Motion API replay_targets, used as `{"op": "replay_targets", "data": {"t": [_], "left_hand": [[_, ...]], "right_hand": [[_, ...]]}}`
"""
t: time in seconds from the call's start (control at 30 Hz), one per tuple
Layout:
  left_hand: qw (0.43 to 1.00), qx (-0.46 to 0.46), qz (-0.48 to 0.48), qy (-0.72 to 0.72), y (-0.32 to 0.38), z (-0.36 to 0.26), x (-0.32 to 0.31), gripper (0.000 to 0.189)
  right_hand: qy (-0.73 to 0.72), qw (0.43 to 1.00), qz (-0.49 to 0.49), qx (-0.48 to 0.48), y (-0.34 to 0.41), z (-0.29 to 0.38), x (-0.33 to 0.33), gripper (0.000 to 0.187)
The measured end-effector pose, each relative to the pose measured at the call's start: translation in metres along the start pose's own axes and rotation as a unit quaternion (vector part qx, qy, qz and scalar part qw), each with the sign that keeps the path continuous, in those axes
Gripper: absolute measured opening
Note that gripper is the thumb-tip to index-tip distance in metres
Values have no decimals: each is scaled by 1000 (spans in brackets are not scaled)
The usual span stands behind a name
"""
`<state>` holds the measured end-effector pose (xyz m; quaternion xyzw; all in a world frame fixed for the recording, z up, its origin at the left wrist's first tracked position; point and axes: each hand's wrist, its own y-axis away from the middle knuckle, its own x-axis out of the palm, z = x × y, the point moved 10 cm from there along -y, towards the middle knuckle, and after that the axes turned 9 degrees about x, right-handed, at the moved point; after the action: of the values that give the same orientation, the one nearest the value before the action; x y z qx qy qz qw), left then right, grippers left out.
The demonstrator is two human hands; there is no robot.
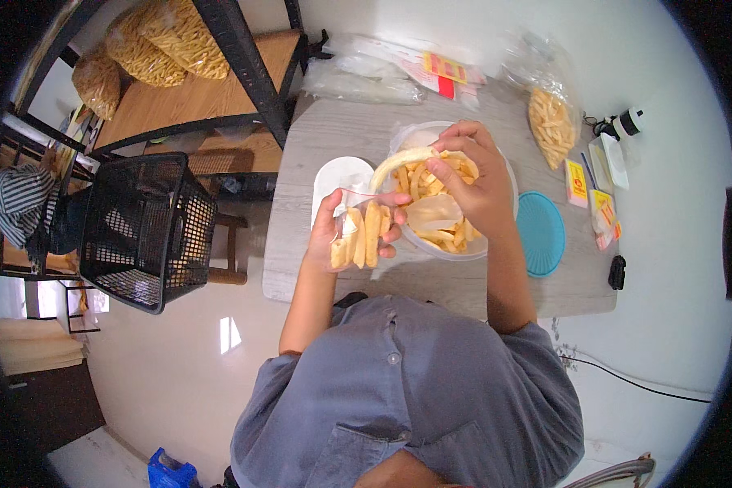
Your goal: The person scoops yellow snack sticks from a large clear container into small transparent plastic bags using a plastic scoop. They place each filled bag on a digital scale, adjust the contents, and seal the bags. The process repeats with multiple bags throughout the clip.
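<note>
In my left hand [360, 235] is a small clear plastic bag [366, 241] with several pale yellow snack sticks inside, standing side by side. Between thumb and fingers of my right hand [473, 174] is one longer, curved snack stick [402, 160], above the bag's mouth. Below that hand lies a round clear plastic tub [505, 241] filled with more sticks. A translucent plastic scoop or cup [434, 212] rests on the sticks in the tub. Partly behind my left hand is a white oval object [335, 174], flat on the grey wood-look table [293, 244].
Right of the tub lies a round blue lid [541, 233]. Farther right are yellow-labelled packets [576, 182] and a tied bag of sticks [551, 125]. Plastic bags [366, 79] line the back edge. On the left stand a black basket [146, 232], a shelf with filled bags [189, 100] and another person [24, 201].
</note>
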<state>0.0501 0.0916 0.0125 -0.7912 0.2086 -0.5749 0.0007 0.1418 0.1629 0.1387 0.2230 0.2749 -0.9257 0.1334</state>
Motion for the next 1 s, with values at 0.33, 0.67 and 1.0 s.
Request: {"op": "replay_targets", "data": {"t": [0.33, 0.67, 1.0], "left_hand": [[999, -30, -13, 32, -3, 14, 2, 89], [983, -60, -4, 171, -4, 24, 10, 89], [980, -76, 1, 182, -5, 30, 10, 81]], "right_hand": [[-112, 986, 121, 32, 6, -26, 39, 15], [-139, 951, 262, 82, 4, -44, 61, 21], [-217, 905, 346, 122, 17, -31, 77, 25]]}}
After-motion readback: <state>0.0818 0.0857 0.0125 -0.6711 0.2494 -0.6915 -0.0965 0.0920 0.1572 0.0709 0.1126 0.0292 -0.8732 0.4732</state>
